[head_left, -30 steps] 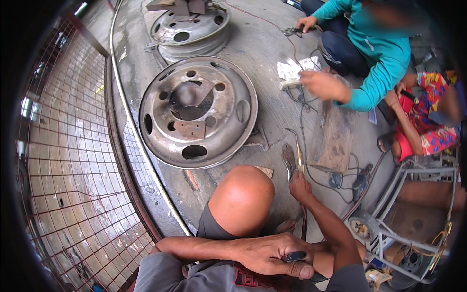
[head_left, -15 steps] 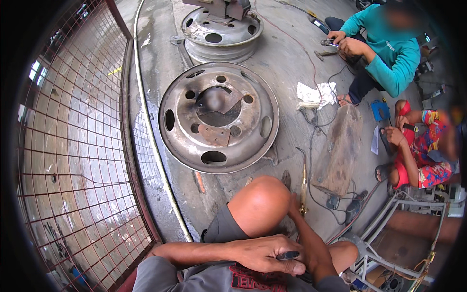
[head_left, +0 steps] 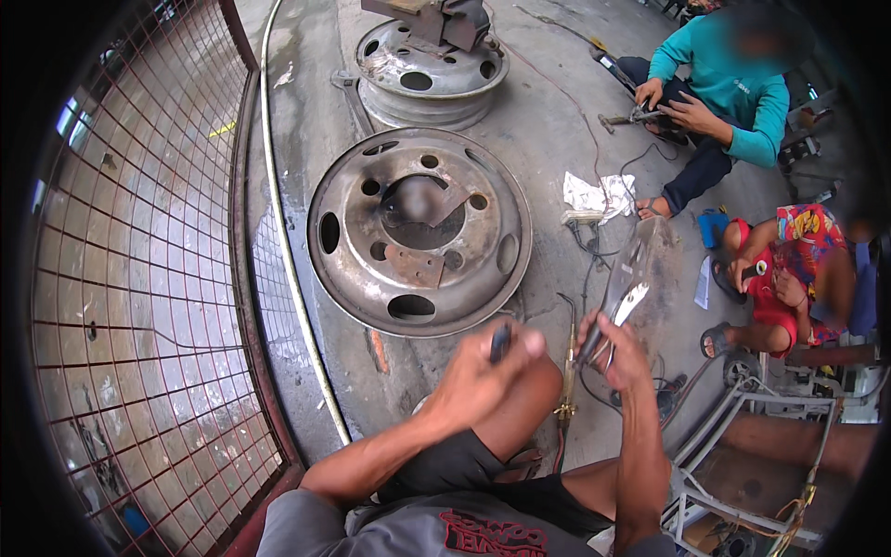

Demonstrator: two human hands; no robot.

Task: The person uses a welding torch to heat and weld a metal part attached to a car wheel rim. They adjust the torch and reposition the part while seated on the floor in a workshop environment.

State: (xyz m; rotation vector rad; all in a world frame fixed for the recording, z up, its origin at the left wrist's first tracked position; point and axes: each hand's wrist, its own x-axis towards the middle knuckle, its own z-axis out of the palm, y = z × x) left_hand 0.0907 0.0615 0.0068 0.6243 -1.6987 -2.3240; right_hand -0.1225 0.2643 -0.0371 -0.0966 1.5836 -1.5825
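My left hand (head_left: 487, 376) is raised over my bent knee, blurred at the fingers. It is closed on a short black stick (head_left: 500, 343), whose dark end shows above the fist. Further right, my right hand (head_left: 620, 353) grips a dark, glossy object (head_left: 590, 345) with a shiny pale part (head_left: 633, 302) sticking out past the fingers. Its kind is not clear. Ahead of my hands, a rusty wheel rim (head_left: 334, 278) lies on the ground. A curved dark metal plate (head_left: 444, 206) and a brown drilled plate (head_left: 415, 266) rest on it.
A brass cutting torch (head_left: 569, 376) lies right of my knee, near a wooden block (head_left: 664, 265). Another rim (head_left: 418, 107) bears a vise (head_left: 445, 23). Mesh fence (head_left: 158, 278) stands left. Two people sit at right, one in a teal shirt (head_left: 705, 60). A metal frame cart (head_left: 705, 436) stands lower right.
Both hands have risen away from my lap. The left moved up over the knee with the black stick; the right came up into view with the glossy object. My knee has shifted slightly.
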